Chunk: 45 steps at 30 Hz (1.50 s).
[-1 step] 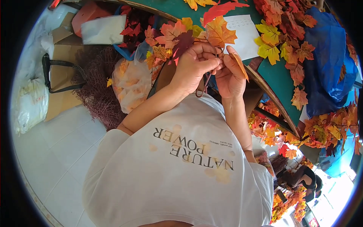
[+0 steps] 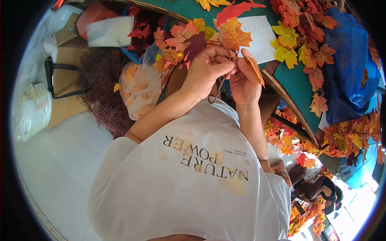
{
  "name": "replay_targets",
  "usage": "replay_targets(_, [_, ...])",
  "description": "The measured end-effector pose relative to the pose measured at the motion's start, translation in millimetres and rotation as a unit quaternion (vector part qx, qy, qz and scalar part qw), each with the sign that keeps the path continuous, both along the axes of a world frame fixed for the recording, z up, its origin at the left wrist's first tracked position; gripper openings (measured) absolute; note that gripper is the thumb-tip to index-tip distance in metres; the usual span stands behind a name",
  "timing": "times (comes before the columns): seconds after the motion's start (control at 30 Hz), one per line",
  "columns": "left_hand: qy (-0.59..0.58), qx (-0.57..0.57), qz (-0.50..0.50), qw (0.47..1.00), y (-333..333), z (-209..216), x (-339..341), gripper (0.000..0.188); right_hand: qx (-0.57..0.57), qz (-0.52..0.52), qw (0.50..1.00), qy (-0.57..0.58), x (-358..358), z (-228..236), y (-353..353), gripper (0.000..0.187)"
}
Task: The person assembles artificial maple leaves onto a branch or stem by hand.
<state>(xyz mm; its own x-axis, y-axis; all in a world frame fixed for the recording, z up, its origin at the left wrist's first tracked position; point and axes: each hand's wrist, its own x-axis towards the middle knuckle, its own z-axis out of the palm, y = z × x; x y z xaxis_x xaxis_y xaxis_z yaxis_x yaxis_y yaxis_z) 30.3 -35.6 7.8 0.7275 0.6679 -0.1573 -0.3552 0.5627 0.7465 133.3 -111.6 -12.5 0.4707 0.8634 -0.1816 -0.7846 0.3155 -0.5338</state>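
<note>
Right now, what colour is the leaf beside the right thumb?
Orange; the leaf shows best in the head view.

Paper sheet (image 2: 260, 45) lies on table (image 2: 295, 82), ahead and right of the person's fingers (image 2: 222, 69); sack (image 2: 346, 68) farther right. Bag (image 2: 138, 88) left of them, strand bundle (image 2: 105, 94) farther left.

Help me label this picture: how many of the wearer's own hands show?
2: the left hand, beside a dark maroon leaf, and the right hand, against an orange leaf. They partly overlap.
</note>
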Motion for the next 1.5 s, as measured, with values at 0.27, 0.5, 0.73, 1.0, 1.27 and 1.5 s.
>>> replay_targets(0.27, [0.003, -0.001, -0.002, 1.000, 1, -1, -1, 0.015, -0.016, -0.025, 0.996, -0.082, -5, 6, -2, 0.028])
replay_targets(0.5, [-0.005, 0.021, -0.026, 0.999, 2, -3, -4, 0.018, -0.006, -0.025, 0.995, -0.100, -6, -5, -7, 0.027])
replay_targets(0.73, [-0.010, 0.005, -0.035, 0.999, 9, -2, -9, 0.016, -0.039, -0.017, 0.983, -0.181, -2, -6, -5, 0.027])
replay_targets(1.0, [-0.032, 0.016, 0.103, 0.994, 26, 0, -24, 0.012, -0.061, 0.003, 0.900, -0.432, -21, 18, 15, 0.035])
replay_targets(1.27, [-0.103, -0.021, 0.218, 0.970, 69, -4, -57, 0.011, -0.080, 0.187, 0.835, -0.511, -34, 24, 14, 0.026])
replay_targets(1.5, [-0.093, -0.057, 0.216, 0.970, 51, -5, -54, 0.013, -0.054, 0.141, 0.905, -0.399, -30, 13, 17, 0.040])
